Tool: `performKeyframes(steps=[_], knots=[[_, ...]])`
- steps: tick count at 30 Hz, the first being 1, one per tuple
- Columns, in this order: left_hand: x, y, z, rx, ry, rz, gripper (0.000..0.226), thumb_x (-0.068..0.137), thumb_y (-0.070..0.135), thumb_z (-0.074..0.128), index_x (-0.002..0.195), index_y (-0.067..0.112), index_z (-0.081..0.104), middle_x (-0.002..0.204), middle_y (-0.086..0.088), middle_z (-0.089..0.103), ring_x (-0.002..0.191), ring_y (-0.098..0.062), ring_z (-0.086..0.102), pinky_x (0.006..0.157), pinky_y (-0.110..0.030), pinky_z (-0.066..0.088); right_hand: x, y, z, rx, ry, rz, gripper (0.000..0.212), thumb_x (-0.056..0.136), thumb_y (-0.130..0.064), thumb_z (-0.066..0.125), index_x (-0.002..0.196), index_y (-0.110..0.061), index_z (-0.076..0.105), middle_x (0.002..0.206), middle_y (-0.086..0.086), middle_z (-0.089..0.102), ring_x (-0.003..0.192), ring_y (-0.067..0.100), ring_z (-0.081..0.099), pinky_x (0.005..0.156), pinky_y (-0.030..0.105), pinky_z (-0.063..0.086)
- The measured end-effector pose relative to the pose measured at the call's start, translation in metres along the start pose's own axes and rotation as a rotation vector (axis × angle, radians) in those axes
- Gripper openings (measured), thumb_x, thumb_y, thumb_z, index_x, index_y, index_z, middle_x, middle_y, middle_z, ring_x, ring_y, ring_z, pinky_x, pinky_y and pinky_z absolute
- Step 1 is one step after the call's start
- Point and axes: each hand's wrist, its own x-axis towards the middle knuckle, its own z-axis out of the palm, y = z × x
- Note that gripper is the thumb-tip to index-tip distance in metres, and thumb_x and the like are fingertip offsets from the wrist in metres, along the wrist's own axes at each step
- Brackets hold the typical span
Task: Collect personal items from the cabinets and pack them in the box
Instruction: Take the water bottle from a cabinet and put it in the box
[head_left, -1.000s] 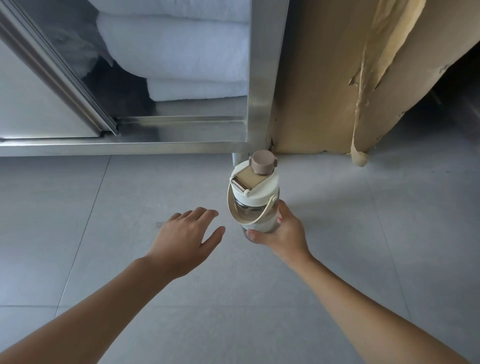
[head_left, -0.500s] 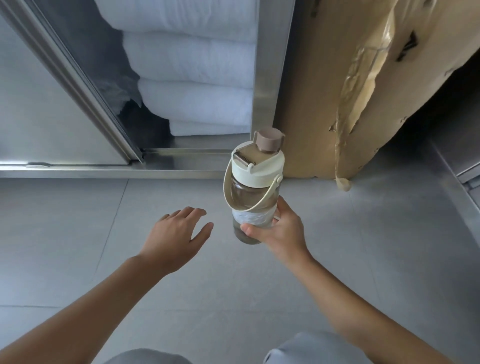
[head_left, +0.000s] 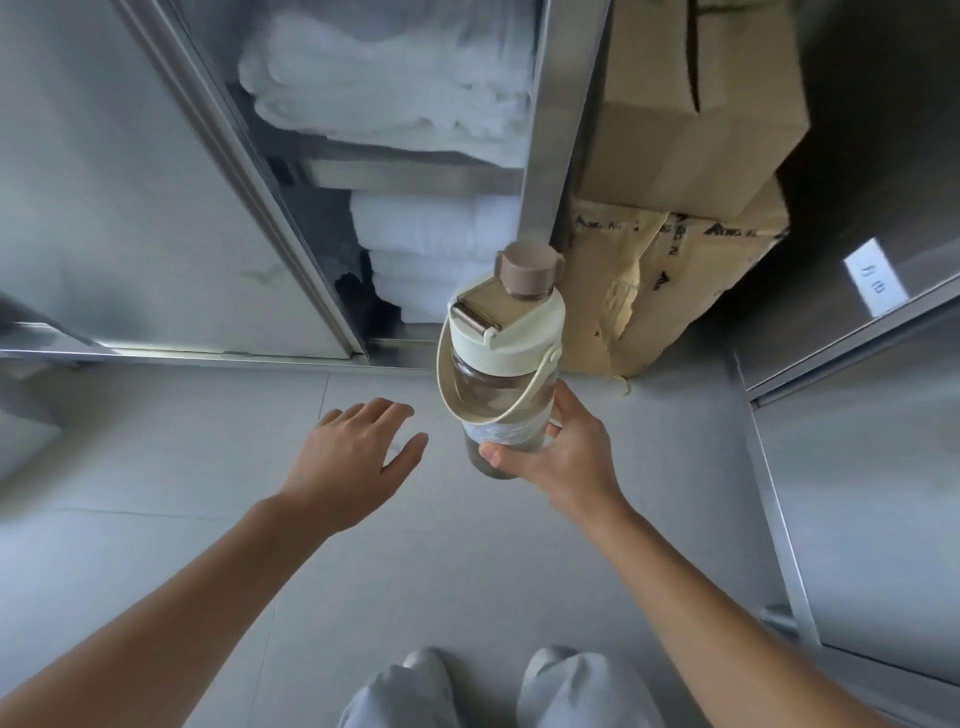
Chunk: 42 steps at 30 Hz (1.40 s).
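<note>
Just one head cam, wide-angle, looking steeply down from standing height at the tiled floor (head_left: 156, 519), with the steel cabinet (head_left: 130, 182) close ahead.

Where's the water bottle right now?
In the head view the water bottle is centre frame, held upright in the right hand above the floor, in front of the open cabinet's towels, just left of the cardboard boxes.

Looks like a linen storeroom or back-of-house utility space: brushed stainless-steel sliding-door cabinet (head_left: 171, 208) stacked with folded white towels (head_left: 436, 244), worn brown cardboard cartons (head_left: 691, 156), grey tiled floor (head_left: 467, 571).
</note>
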Motion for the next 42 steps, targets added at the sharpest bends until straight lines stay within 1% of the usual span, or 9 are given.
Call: performKeyframes(steps=[3,5,7,11,13,18,32,37,42], knots=[[-0.023,0.019,-0.093,0.027,0.036,0.006,0.057,0.094,0.057,0.028,0.119,0.018,0.062,0.113,0.004,0.067,0.097,-0.024,0.065,0.083,-0.037,0.049,-0.024,-0.092,-0.032,0.013,-0.004,-0.041,0.068,0.055,-0.05,0.089,0.111,-0.065,0.055,0.107,-0.032,0.071,0.103,-0.009,0.065,0.076,0.005,0.049],[-0.039,0.033,-0.155,0.025,0.079,-0.001,0.055,0.095,0.055,0.03,0.118,0.018,0.063,0.111,0.003,0.068,0.096,-0.025,0.065,0.083,-0.037,0.05,-0.041,-0.154,-0.052,0.022,0.004,-0.064,0.069,0.055,-0.052,0.089,0.114,-0.06,0.056,0.109,-0.03,0.07,0.105,-0.007,0.065,0.076,0.006,0.049],[-0.054,0.045,-0.215,0.038,0.128,-0.001,0.053,0.095,0.055,0.03,0.119,0.019,0.061,0.111,0.004,0.067,0.097,-0.024,0.065,0.084,-0.037,0.049,-0.057,-0.215,-0.072,0.022,0.02,-0.115,0.069,0.055,-0.054,0.089,0.116,-0.05,0.057,0.11,-0.026,0.071,0.105,-0.003,0.066,0.076,0.009,0.051],[-0.083,0.067,-0.319,0.043,0.218,0.007,0.054,0.095,0.057,0.029,0.123,0.021,0.059,0.115,0.005,0.066,0.098,-0.024,0.064,0.084,-0.036,0.047,-0.084,-0.319,-0.104,0.04,0.019,-0.198,0.07,0.059,-0.049,0.092,0.117,-0.06,0.053,0.112,-0.026,0.071,0.105,0.001,0.069,0.083,0.028,0.061],[-0.099,0.075,-0.364,0.047,0.278,0.025,0.054,0.096,0.057,0.029,0.123,0.022,0.059,0.117,0.005,0.066,0.098,-0.024,0.064,0.082,-0.036,0.047,-0.096,-0.362,-0.118,0.052,0.035,-0.226,0.07,0.059,-0.05,0.093,0.119,-0.053,0.056,0.111,-0.023,0.072,0.105,0.003,0.07,0.086,0.036,0.062],[-0.14,0.086,-0.45,0.056,0.412,0.041,0.052,0.096,0.058,0.029,0.12,0.024,0.059,0.113,0.007,0.066,0.093,-0.023,0.064,0.072,-0.031,0.043,-0.127,-0.444,-0.139,0.042,0.088,-0.265,0.072,0.057,-0.056,0.092,0.12,-0.046,0.057,0.111,-0.026,0.073,0.104,-0.001,0.069,0.089,0.037,0.061],[-0.202,0.107,-0.541,0.084,0.611,0.039,0.043,0.098,0.056,0.036,0.118,0.026,0.059,0.112,0.008,0.064,0.093,-0.023,0.063,0.07,-0.029,0.036,-0.175,-0.559,-0.163,0.052,0.076,-0.454,0.068,0.063,-0.054,0.092,0.122,-0.038,0.062,0.112,-0.021,0.073,0.108,0.005,0.069,0.092,0.04,0.059],[-0.209,0.111,-0.553,0.067,0.684,-0.021,0.043,0.098,0.059,0.032,0.115,0.029,0.057,0.113,0.011,0.064,0.087,-0.021,0.064,0.07,-0.03,0.039,-0.17,-0.575,-0.169,0.054,0.009,-0.501,0.069,0.058,-0.06,0.088,0.118,-0.039,0.061,0.107,-0.024,0.072,0.101,-0.002,0.067,0.084,0.031,0.061],[-0.218,0.115,-0.553,0.044,0.714,-0.138,0.047,0.097,0.064,0.026,0.117,0.033,0.055,0.116,0.016,0.061,0.094,-0.015,0.065,0.069,-0.032,0.047,-0.156,-0.585,-0.17,0.084,-0.121,-0.495,0.072,0.054,-0.058,0.089,0.118,-0.042,0.061,0.108,-0.023,0.073,0.102,-0.001,0.068,0.082,0.025,0.057]])
